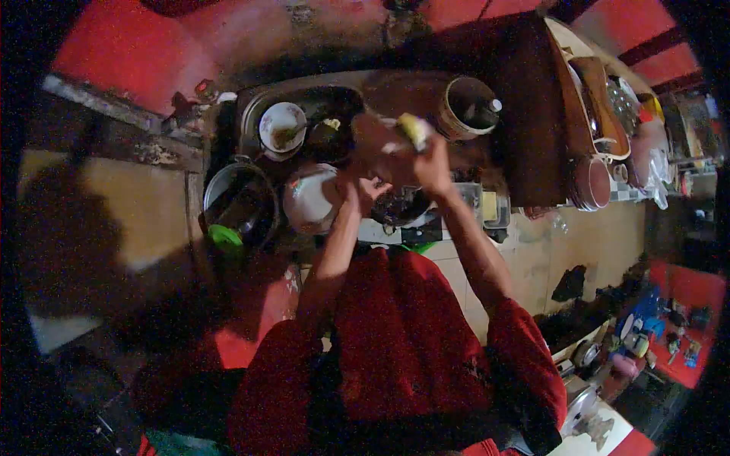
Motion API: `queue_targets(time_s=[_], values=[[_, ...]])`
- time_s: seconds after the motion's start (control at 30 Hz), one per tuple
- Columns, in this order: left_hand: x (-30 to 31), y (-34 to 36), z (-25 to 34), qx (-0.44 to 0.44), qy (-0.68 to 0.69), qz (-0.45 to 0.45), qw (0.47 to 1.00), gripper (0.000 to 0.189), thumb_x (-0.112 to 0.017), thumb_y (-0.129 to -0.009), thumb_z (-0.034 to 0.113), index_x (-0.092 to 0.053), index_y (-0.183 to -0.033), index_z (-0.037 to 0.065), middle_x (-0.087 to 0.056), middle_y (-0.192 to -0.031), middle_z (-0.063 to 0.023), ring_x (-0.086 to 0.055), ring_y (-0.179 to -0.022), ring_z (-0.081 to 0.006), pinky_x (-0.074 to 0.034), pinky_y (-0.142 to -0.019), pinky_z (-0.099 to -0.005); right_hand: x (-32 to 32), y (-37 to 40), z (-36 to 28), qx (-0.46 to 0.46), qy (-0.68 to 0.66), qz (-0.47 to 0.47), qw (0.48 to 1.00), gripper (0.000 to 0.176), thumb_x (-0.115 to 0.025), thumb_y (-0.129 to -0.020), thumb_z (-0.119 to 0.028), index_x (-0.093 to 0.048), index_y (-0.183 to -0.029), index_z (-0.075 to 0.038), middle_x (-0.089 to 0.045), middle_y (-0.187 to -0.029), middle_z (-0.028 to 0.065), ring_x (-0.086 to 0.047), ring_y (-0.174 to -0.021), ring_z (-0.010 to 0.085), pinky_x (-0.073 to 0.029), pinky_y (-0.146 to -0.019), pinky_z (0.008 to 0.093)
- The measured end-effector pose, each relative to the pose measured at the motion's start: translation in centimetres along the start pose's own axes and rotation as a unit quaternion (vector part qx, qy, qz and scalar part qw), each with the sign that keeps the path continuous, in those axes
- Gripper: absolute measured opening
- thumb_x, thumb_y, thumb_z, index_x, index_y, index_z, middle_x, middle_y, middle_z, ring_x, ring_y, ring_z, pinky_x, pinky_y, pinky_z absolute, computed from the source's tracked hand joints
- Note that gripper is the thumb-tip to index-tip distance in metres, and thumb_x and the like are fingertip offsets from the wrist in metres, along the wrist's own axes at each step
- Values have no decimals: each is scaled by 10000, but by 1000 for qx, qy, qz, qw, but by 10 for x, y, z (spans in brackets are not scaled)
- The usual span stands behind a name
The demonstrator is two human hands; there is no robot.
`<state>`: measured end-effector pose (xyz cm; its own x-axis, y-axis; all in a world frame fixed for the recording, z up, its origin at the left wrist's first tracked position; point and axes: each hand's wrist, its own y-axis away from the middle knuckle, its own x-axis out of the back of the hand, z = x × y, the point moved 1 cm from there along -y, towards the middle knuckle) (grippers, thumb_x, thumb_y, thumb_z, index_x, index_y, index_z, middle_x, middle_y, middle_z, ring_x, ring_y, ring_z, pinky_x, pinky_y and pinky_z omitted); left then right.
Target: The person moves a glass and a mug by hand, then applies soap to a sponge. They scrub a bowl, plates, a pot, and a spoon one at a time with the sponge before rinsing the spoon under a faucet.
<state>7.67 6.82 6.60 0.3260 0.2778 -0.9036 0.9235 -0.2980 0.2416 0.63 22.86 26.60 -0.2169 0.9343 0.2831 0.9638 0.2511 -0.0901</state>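
A yellow and white sponge [414, 131] is in my right hand [433, 166], raised over the counter by the sink. My left hand [368, 191] is lower and to the left, its fingers bent over the near side; whether it holds anything is too dark and blurred to tell. Just left of it rests a large white bowl [310, 199]. Below and between my hands is a dark round pan [399, 207]. In the sink [251, 114] at the upper left stands a white patterned bowl [281, 128] with something in it.
A big metal pot [215, 188] with a green item [225, 236] is at the left. A round bucket [450, 114] holding a dark bottle stands beyond my right hand. Plastic containers [496, 207] lie at the near edge, and stacked cups [590, 182] sit farther right.
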Motion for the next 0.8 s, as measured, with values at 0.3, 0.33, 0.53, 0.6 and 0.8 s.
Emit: queue_targets(time_s=[0.3,0.33,0.53,0.6,0.8], values=[[-137,18,-63,-368,-383,70,845,430,-643,-851,221,-474,-1217,73,-550,-1141,-32,-514,-1040,-158,-421,-907,-340,-22,16,5,259,300,85,914,526,-569,-843,-291,-455,-1309,-75,-438,-1273,238,-418,-1162,416,-340,-950,493],[-129,28,-59,-331,-496,92,797,415,-659,-829,183,-494,-1190,62,-569,-1113,-42,-529,-1022,-156,-427,-898,-336,-28,4,19,223,258,107,934,501,-561,-852,-301,-477,-1290,-75,-468,-1243,232,-450,-1141,396,-362,-938,473],[-140,50,-28,-294,-731,-6,616,396,-652,-807,109,-507,-1170,43,-606,-1025,-50,-581,-894,-165,-461,-808,-302,-76,-38,-5,260,170,-149,939,421,-648,-716,-302,-618,-1094,-119,-591,-1128,156,-560,-1049,332,-459,-864,390],[-128,65,0,-298,-703,36,645,365,-612,-826,73,-505,-1171,18,-616,-1050,-90,-617,-838,-224,-483,-759,-330,-90,-34,-31,401,265,-109,870,575,-658,-711,-350,-521,-1203,-87,-504,-1239,201,-464,-1164,361,-396,-954,391],[-76,118,10,-297,-923,118,215,328,-607,-806,142,-589,-1118,44,-630,-913,-209,-598,-834,-400,-475,-740,-454,-167,-79,104,-116,-69,-258,957,439,-591,-835,-231,-474,-1190,-1,-570,-1115,107,-530,-992,203,-437,-852,308]])
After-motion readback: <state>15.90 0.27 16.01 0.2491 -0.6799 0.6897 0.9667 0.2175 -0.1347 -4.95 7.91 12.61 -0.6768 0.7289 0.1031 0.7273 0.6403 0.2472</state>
